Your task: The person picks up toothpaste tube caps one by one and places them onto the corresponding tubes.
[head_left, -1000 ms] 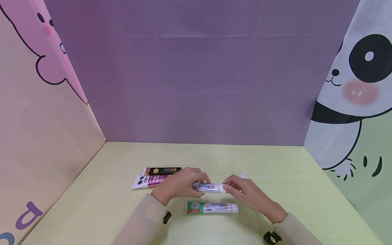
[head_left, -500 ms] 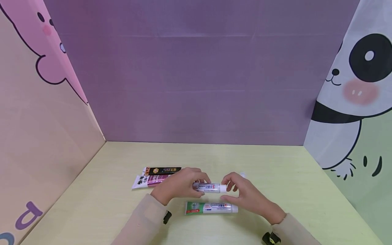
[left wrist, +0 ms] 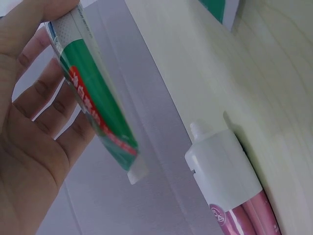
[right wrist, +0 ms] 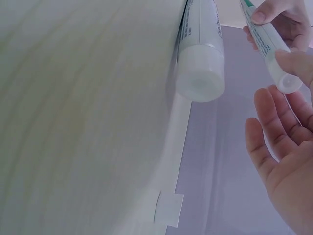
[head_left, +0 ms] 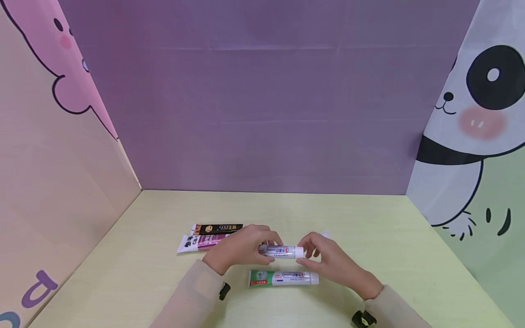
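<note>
My left hand (head_left: 246, 246) holds a green-and-white toothpaste tube (head_left: 279, 251) above the table, its white cap (head_left: 299, 252) pointing right. In the left wrist view, the thumb lies on that tube's printed side. My right hand (head_left: 336, 258) has thumb and fingertips around the cap; in the right wrist view its thumb touches the cap end. Nearer the person lies a second green-and-white toothpaste tube (head_left: 283, 278), capped. Left of my left hand are a purple-and-white toothpaste tube (head_left: 201, 243) and a black one (head_left: 217, 229). The purple tube shows a bare nozzle (left wrist: 199, 131).
A small white round piece (head_left: 325, 234), perhaps a cap, lies behind my right hand, mostly hidden by it. The pale wooden table (head_left: 164, 291) is bounded by a purple back wall (head_left: 262, 114) and printed side panels.
The right hand's thumb and fingers spread off the cap half a second ago, and now have closed in around it again. The left hand and tube have hardly moved.
</note>
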The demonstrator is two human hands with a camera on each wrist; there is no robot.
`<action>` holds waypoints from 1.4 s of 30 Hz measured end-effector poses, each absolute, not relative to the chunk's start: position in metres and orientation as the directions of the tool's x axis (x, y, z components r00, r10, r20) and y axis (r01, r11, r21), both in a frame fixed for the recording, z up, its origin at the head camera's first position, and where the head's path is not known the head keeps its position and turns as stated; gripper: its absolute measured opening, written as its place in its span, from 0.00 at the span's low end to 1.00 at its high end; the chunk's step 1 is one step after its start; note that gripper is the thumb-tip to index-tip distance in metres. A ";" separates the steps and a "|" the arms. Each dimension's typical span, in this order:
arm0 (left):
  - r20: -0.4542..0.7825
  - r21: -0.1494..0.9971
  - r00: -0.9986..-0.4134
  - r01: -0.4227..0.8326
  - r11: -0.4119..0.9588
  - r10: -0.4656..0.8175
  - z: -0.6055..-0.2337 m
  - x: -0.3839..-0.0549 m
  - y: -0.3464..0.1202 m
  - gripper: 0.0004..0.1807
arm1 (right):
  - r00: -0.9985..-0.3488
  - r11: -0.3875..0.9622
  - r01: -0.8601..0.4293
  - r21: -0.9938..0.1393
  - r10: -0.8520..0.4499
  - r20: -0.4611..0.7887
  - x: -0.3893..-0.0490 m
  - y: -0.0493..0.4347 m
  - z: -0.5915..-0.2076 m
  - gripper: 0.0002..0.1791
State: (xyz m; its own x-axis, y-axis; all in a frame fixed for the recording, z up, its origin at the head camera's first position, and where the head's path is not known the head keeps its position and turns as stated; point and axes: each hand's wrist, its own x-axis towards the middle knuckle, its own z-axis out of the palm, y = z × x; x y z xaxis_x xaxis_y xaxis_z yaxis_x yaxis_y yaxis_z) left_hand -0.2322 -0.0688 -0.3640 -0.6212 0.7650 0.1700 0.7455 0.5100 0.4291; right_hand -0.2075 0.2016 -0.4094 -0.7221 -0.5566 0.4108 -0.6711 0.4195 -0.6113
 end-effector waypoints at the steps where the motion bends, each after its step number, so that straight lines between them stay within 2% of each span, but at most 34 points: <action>1: 0.171 0.432 -0.622 0.745 0.509 0.764 -0.364 -0.232 -0.069 0.15 | -0.727 0.422 -0.665 -0.617 -0.557 0.402 -0.207 0.202 -0.409 0.14; 7: 0.171 0.431 -0.625 0.743 0.512 0.762 -0.364 -0.232 -0.069 0.15 | -0.749 0.444 -0.624 -0.642 -0.573 0.332 -0.207 0.203 -0.407 0.09; 14: 0.174 0.409 -0.619 0.753 0.516 0.766 -0.362 -0.231 -0.068 0.16 | -0.756 0.495 -0.617 -0.612 -0.590 0.285 -0.208 0.200 -0.409 0.09; 30: 0.212 0.405 -0.585 0.781 0.475 0.783 -0.365 -0.233 -0.068 0.13 | -0.754 0.531 -0.633 -0.564 -0.590 0.291 -0.209 0.198 -0.409 0.12; 38: 0.242 0.396 -0.565 0.799 0.452 0.789 -0.364 -0.232 -0.068 0.12 | -0.776 0.484 -0.587 -0.649 -0.564 0.281 -0.208 0.199 -0.410 0.10; 40: 0.243 0.399 -0.565 0.799 0.450 0.788 -0.364 -0.233 -0.068 0.13 | -0.772 0.459 -0.591 -0.663 -0.561 0.300 -0.208 0.200 -0.411 0.07; 42: 0.243 0.403 -0.568 0.797 0.450 0.787 -0.364 -0.233 -0.068 0.13 | -0.766 0.434 -0.594 -0.677 -0.562 0.312 -0.208 0.200 -0.412 0.09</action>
